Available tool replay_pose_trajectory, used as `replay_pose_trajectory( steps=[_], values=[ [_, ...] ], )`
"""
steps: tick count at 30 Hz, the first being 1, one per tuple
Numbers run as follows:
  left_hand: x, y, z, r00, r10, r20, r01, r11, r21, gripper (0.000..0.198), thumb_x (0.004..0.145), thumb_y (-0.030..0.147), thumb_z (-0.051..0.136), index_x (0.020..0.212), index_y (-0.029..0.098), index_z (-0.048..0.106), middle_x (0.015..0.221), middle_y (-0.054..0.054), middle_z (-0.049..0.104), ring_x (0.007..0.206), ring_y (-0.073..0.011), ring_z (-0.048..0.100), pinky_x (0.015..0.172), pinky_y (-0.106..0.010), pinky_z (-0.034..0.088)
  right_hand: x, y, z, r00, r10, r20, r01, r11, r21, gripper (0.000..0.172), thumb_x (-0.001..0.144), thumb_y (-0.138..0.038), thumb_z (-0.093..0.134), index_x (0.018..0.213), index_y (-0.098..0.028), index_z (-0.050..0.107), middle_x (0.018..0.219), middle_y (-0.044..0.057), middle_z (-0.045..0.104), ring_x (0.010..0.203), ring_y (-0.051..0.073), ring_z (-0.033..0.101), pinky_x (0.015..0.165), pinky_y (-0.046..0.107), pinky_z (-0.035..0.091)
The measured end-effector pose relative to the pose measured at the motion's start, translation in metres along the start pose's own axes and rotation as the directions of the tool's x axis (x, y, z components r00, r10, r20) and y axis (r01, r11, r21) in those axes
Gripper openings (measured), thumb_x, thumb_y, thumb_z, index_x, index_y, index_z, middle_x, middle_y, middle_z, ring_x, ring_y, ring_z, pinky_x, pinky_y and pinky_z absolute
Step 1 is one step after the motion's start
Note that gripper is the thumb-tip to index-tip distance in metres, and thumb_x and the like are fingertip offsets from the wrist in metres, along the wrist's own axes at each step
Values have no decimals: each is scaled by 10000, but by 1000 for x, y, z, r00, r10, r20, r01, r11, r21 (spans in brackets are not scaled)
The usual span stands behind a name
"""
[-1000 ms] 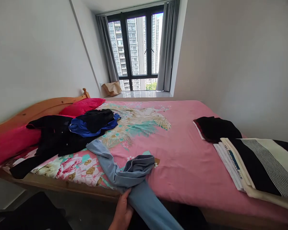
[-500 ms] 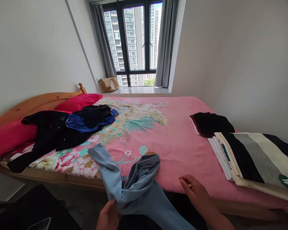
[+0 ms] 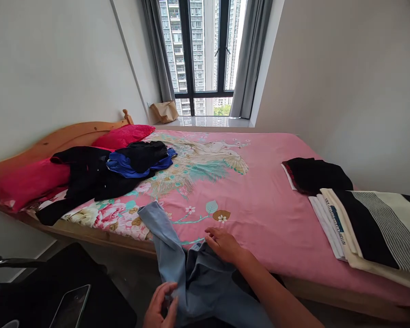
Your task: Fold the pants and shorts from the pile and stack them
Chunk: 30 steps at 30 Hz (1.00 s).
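Note:
A pair of light blue trousers (image 3: 169, 255) hangs over the near edge of the bed, one leg lying on the pink sheet and the rest bunched low in front of me. My left hand (image 3: 161, 304) is beside that leg at the bottom of the view, fingers bent and apart, with no cloth visibly gripped. Over the dark waistband opening, my right hand (image 3: 223, 246) reaches in from the right, its fingers stretched out and loosely apart at the waistband edge. The lower part of the trousers is cut off by the frame.
The bed (image 3: 256, 205) has a pink floral sheet. Black and blue clothes (image 3: 89, 175) lie heaped at left by red pillows (image 3: 34, 182). Folded black clothes (image 3: 316, 175) and a folded striped garment (image 3: 379, 223) lie at right. A phone (image 3: 70, 307) rests on a black surface at lower left.
My right hand has moved left and onto the trousers' waistband, which has dropped lower. My left hand has loosened from the cloth. The view has shifted, so the bed appears further right.

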<state>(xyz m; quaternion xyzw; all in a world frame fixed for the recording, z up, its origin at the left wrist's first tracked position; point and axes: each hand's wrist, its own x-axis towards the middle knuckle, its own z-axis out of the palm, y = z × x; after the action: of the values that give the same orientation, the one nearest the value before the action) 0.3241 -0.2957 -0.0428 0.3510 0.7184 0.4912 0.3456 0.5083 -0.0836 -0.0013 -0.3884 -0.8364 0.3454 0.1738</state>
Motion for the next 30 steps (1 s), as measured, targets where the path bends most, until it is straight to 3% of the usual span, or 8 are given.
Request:
replay_pose_trajectory(
  steps=[7, 11, 14, 17, 21, 25, 27, 30],
  values=[
    [35, 55, 78, 899, 285, 333, -379, 887, 263, 398, 667, 110, 567, 1021, 238, 696, 1038, -115, 669, 1013, -321, 568, 918, -466, 408, -47, 2, 2, 982, 176, -61, -169, 979, 115, 314, 853, -288, 337, 903, -178, 627, 877, 61, 679, 822, 188, 605, 767, 284, 449],
    [14, 66, 75, 659, 363, 659, -624, 754, 208, 354, 641, 61, 495, 825, 275, 708, 822, -48, 659, 863, -241, 582, 948, -424, 379, -102, 43, -16, 921, 338, -192, -273, 914, 301, 410, 820, -358, 289, 887, -178, 652, 976, 79, 679, 951, 217, 594, 842, 312, 459],
    [-6, 56, 59, 502, 293, 813, -666, 732, 147, 270, 632, 77, 519, 677, 292, 676, 595, 22, 587, 657, -181, 558, 1088, -482, 214, -153, 84, -22, 805, 564, -183, -433, 770, 468, 422, 722, -388, 343, 884, -169, 666, 879, 79, 690, 856, 245, 622, 780, 344, 487],
    [-14, 46, 43, 497, 222, 839, -643, 743, 185, 227, 686, 119, 526, 544, 273, 612, 517, 38, 533, 556, -156, 495, 1108, -539, 104, -192, 109, -14, 749, 653, -116, -515, 683, 518, 437, 567, -321, 389, 872, -168, 663, 806, 65, 692, 772, 247, 639, 728, 346, 494],
    [-14, 66, 28, 454, 293, 841, -694, 709, 127, 246, 709, 125, 533, 645, 313, 678, 588, 18, 600, 644, -186, 553, 1127, -511, 18, -205, 93, -7, 868, 495, -44, -434, 798, 419, 388, 548, -231, 394, 820, -201, 669, 847, 29, 696, 838, 215, 628, 785, 306, 456],
    [-15, 109, 21, 436, 296, 850, -673, 734, 90, 223, 694, 128, 579, 676, 319, 692, 619, 13, 630, 692, -199, 597, 1140, -479, 35, -184, 50, -38, 895, 444, -48, -390, 829, 402, 231, 688, -250, 458, 799, -185, 649, 752, 8, 651, 734, 177, 574, 664, 251, 417],
    [-17, 126, 23, 471, 251, 846, -640, 757, 132, 148, 727, 201, 605, 646, 300, 679, 602, 10, 619, 662, -193, 594, 1137, -486, 60, -173, 26, -62, 896, 436, -88, -332, 788, 518, 195, 740, -302, 492, 819, -175, 618, 722, -6, 608, 689, 152, 530, 626, 232, 395],
    [-20, 139, 37, 624, 258, 738, -651, 694, 308, 99, 775, 279, 578, 727, 247, 659, 710, -24, 631, 714, -203, 586, 1041, -499, 291, -161, -12, -89, 907, 409, -105, -250, 721, 646, 183, 773, -333, 522, 845, -173, 575, 694, -30, 538, 623, 115, 455, 578, 214, 359]
  ],
)
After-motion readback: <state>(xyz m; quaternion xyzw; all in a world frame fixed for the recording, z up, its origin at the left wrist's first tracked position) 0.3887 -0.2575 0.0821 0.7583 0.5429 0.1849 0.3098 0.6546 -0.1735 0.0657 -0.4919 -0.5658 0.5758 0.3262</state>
